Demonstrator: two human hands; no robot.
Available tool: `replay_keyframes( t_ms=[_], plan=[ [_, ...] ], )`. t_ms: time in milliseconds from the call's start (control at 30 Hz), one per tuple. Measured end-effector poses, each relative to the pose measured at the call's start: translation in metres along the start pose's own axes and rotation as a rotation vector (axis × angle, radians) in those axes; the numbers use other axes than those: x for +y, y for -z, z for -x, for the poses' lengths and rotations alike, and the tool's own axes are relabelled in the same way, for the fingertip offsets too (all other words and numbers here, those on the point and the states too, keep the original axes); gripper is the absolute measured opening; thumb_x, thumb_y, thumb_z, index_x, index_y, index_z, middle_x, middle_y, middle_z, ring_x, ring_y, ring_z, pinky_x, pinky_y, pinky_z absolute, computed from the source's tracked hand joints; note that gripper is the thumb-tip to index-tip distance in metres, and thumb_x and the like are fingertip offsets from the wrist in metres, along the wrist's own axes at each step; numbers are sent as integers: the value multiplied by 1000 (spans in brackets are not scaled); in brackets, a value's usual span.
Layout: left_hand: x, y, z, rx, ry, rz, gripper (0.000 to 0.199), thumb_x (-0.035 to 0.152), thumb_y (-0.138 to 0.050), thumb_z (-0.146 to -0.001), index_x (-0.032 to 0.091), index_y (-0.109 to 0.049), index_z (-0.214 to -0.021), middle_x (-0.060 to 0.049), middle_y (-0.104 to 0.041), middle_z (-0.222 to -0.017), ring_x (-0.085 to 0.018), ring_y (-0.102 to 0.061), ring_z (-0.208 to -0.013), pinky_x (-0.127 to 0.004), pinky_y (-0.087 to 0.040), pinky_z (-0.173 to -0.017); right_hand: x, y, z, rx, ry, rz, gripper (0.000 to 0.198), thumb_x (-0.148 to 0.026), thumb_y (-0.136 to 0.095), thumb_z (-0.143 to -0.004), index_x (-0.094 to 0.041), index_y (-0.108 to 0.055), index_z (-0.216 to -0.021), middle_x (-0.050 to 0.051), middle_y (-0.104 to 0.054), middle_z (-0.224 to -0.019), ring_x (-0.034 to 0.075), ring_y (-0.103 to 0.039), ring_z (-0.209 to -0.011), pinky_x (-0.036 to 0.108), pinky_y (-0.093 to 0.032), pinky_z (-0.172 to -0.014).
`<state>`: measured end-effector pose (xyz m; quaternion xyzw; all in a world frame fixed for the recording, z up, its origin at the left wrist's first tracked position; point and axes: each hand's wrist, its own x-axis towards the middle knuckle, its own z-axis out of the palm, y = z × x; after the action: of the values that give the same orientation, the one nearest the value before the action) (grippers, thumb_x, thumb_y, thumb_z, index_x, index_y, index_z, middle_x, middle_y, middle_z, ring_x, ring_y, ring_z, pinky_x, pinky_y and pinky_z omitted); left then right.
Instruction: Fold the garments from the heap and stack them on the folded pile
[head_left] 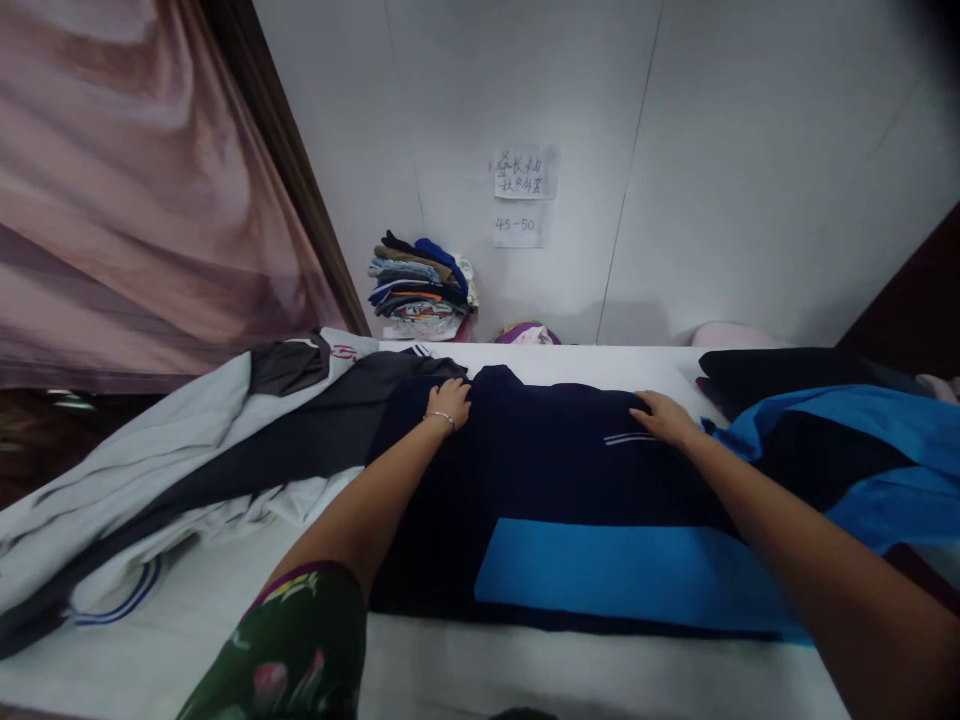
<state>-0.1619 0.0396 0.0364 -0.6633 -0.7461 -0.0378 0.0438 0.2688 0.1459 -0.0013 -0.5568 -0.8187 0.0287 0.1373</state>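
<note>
1. A navy garment with a bright blue panel lies spread across the center and lower center of the frame, on a white bench.
2. The left hand, wearing a bracelet, rests on the garment near its upper edge, left of center; its grip is loose, fingers apart.
3. The right hand touches the upper edge, right of center, near two pale stripes; in this dim view I cannot tell whether its grip is clamped on cloth.
4. Left: a white-and-gray garment. Right: a blue-and-black garment.
5. Upper center: a stack of folded clothes, below and left of two handwritten notes.
</note>
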Motion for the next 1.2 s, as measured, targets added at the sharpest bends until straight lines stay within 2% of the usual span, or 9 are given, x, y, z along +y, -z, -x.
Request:
replay_keyframes(
  t_ms=[133,267,400,500,700,833,967,1100,1200],
  plan=[
    [-19,-2,-26,-11,21,-59,52,17,-44,-84,19,-44,-137,-13,-38,-148,-27,-28,-138,-52,-18,-109,-1,-8,-24,-121,-74,-32,55,-50,-46,-86,-16,-54,-129,14,-57,-132,29,-52,-122,42,-42,-99],
    [-25,4,-42,-52,30,-118,53,17,-49,-78,19,-49,-132,-14,-53,-134,-29,-41,-127,-55,-17,-107,8,-12,-36,-131,-141,-58,59,-47,-61,-76,-17,-56,-127,15,-60,-128,30,-57,-115,41,-45,-94],
    [-23,15,-47,-87,8,-168,40,18,-54,-73,18,-65,-112,-14,-62,-119,-29,-51,-115,-48,-25,-103,15,-9,-35,-117,-205,-79,58,-34,-65,-71,-12,-58,-125,17,-65,-119,31,-61,-109,41,-47,-91],
    [-23,25,-41,-94,-13,-181,34,16,-54,-72,17,-68,-103,-14,-65,-111,-28,-55,-108,-43,-32,-95,16,0,-25,-71,-223,-112,52,-31,-61,-73,-12,-61,-122,14,-67,-115,29,-62,-107,37,-48,-91],
    [-29,53,4,-33,-127,-182,26,15,-51,-77,18,-65,-98,-10,-59,-117,-24,-50,-110,-34,-40,-87,14,24,27,44,-178,-313,39,-37,-58,-75,-19,-64,-110,5,-71,-88,23,-66,-79,33,-52,-73],
    [-38,55,64,18,-254,-159,26,9,-50,-75,18,-60,-97,-9,-59,-111,-23,-51,-105,-33,-42,-82,17,27,91,136,9,-409,35,-36,-58,-74,-21,-63,-105,7,-69,-100,26,-64,-91,40,-50,-85],
    [-43,33,124,-65,-333,-125,34,2,-53,-64,19,-59,-93,-10,-61,-109,-26,-53,-104,-37,-40,-87,22,21,148,12,94,-364,46,-33,-57,-75,-23,-58,-121,9,-62,-121,27,-59,-110,43,-45,-97],
    [-43,15,151,-134,-298,-92,31,1,-51,-64,20,-58,-89,-10,-63,-103,-26,-56,-99,-38,-40,-86,20,28,158,-75,35,-332,59,-35,-56,-77,-24,-49,-134,8,-65,-118,28,-62,-108,42,-48,-94],
    [-44,12,152,-120,-284,-107,33,3,-51,-66,19,-60,-93,-10,-64,-100,-26,-57,-98,-38,-39,-86,7,43,139,-13,79,-292,49,-43,-53,-81,-21,-58,-124,11,-63,-120,29,-59,-111,43,-45,-98]
  ],
)
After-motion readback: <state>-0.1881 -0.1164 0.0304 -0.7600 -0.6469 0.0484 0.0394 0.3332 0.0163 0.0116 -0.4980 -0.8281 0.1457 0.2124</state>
